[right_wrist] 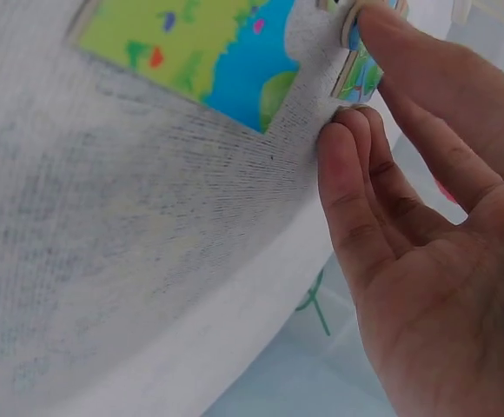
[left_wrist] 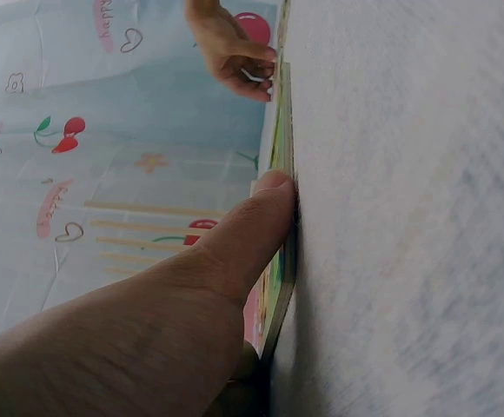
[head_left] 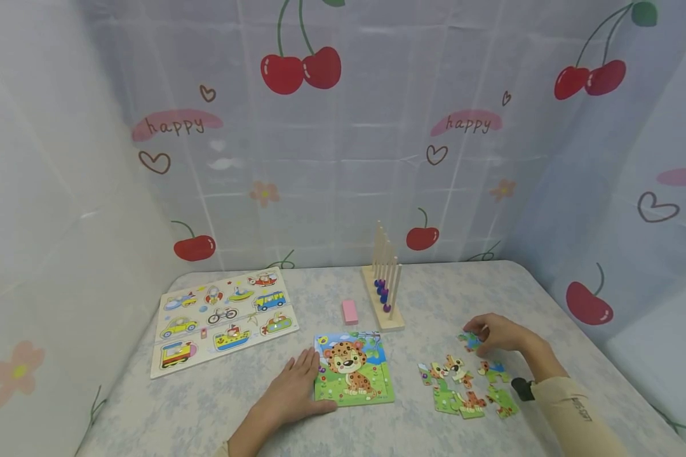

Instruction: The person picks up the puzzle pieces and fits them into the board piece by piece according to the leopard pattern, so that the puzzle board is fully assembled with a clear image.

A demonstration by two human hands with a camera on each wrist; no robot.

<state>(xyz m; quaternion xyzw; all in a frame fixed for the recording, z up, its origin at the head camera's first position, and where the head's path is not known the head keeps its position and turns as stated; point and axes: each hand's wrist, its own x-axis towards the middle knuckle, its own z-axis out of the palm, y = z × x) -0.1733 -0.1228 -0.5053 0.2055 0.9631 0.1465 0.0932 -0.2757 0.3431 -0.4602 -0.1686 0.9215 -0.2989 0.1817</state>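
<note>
A square jigsaw puzzle (head_left: 351, 368) with a cartoon leopard lies near the middle of the table. My left hand (head_left: 288, 392) rests flat against its left side, fingers spread, the thumb along the lower left corner. In the left wrist view the thumb (left_wrist: 248, 239) touches the puzzle's edge. Over on the right, my right hand (head_left: 500, 333) pinches a blue and green puzzle piece (head_left: 468, 341) between thumb and fingertips. That piece (right_wrist: 356, 76) is partly hidden by the thumb in the right wrist view. Several loose puzzle pieces (head_left: 447, 400) lie nearer me, left of the right forearm.
A white vehicle puzzle board (head_left: 246, 333) lies at the left. Behind the leopard puzzle are a pink block (head_left: 350, 311) and a wooden peg stand (head_left: 391, 322) with upright rods and purple and blue beads. A cherry-print curtain (head_left: 343, 158) encloses the table's back and sides.
</note>
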